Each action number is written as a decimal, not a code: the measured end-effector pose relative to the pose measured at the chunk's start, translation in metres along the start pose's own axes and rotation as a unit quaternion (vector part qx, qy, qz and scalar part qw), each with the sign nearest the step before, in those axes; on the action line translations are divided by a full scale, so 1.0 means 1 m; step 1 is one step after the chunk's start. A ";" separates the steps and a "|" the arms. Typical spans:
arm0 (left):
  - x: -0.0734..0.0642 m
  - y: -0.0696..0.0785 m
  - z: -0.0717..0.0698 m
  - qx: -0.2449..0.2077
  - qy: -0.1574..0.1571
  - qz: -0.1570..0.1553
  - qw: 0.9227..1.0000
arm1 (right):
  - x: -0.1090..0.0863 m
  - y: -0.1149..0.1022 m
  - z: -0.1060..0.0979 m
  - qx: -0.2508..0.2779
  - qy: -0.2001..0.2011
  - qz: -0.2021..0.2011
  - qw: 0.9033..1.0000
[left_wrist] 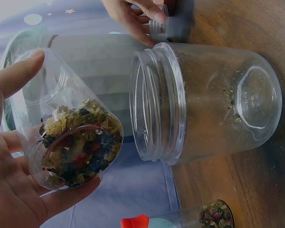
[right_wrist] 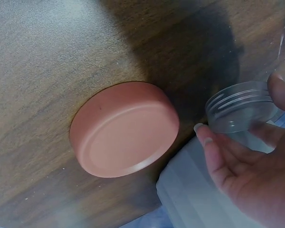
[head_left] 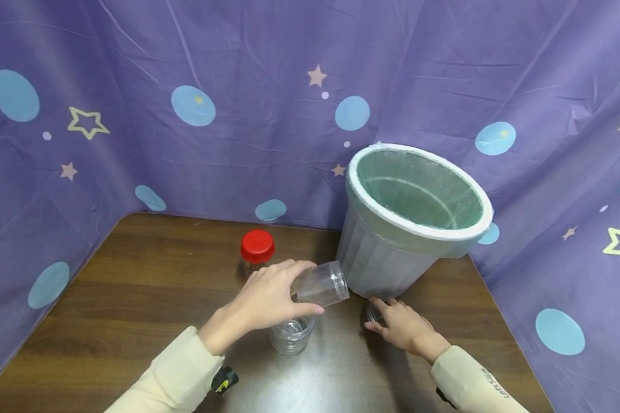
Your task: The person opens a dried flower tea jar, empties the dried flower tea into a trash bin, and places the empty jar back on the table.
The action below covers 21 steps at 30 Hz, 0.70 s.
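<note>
My left hand [head_left: 266,295] grips a clear plastic jar [head_left: 324,285], tilted on its side with its mouth toward the bucket. Dried flowers [left_wrist: 80,142] in yellow, dark blue and red lie at its bottom, as the left wrist view shows. Below that hand, a wider clear jar [head_left: 291,339] stands upright and uncapped, with a few crumbs inside. Beside the bucket's foot my right hand [head_left: 405,328] holds a clear threaded lid [right_wrist: 240,107] between thumb and fingers, low over the table. A salmon-pink lid [right_wrist: 126,130] lies near that hand in the right wrist view.
A tall grey-green bucket [head_left: 387,252] with a pale rim stands at the back right. Behind my left hand is a jar with a red lid [head_left: 257,245], dried flowers in it. A purple patterned curtain [head_left: 268,115] surrounds the brown wooden table [head_left: 108,321].
</note>
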State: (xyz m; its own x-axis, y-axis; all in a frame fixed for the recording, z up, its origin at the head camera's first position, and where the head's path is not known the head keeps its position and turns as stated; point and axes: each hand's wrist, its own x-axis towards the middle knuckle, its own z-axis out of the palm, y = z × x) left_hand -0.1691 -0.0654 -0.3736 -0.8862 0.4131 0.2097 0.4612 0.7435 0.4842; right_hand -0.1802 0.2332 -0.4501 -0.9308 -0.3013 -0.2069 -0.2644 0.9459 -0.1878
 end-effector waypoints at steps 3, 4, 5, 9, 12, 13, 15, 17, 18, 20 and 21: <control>0.000 0.000 0.000 -0.001 0.001 0.000 1.000 | 0.001 0.001 0.003 0.015 0.006 -0.009 1.000; 0.000 0.000 0.000 0.000 0.000 -0.001 1.000 | 0.001 0.001 0.004 0.020 0.007 -0.012 1.000; 0.000 0.000 0.000 0.000 0.000 -0.001 1.000 | 0.001 0.001 0.005 0.024 0.007 -0.014 1.000; -0.001 -0.001 0.000 0.002 -0.001 -0.004 1.000 | 0.002 0.001 0.009 0.028 0.015 -0.025 0.999; -0.001 -0.001 0.000 0.001 0.001 -0.004 1.000 | 0.003 0.001 0.011 0.028 0.022 -0.031 0.999; -0.001 -0.001 0.001 0.000 0.001 -0.004 1.000 | 0.003 0.001 0.012 0.029 0.023 -0.031 0.999; 0.000 -0.001 0.001 -0.002 0.000 -0.004 1.000 | 0.003 0.002 0.014 0.034 0.022 -0.030 0.999; 0.000 -0.001 0.001 -0.003 -0.003 -0.002 1.000 | 0.003 0.002 0.015 0.035 0.021 -0.029 0.999; 0.000 0.000 0.001 -0.004 -0.003 -0.002 1.000 | 0.003 0.002 0.016 0.035 0.022 -0.030 0.999; 0.000 -0.001 0.002 -0.004 -0.002 -0.001 1.000 | 0.003 0.002 0.016 0.031 0.026 -0.034 0.999; 0.000 -0.001 0.002 -0.004 -0.002 0.000 1.000 | 0.003 0.002 0.017 0.029 0.028 -0.035 0.999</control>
State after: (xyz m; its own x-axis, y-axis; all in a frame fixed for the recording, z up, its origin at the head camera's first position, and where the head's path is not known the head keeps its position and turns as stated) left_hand -0.1694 -0.0649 -0.3752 -0.8863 0.4147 0.2060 0.4603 0.7399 0.4906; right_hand -0.1794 0.2322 -0.4673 -0.9237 -0.3573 -0.1385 -0.3155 0.9141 -0.2546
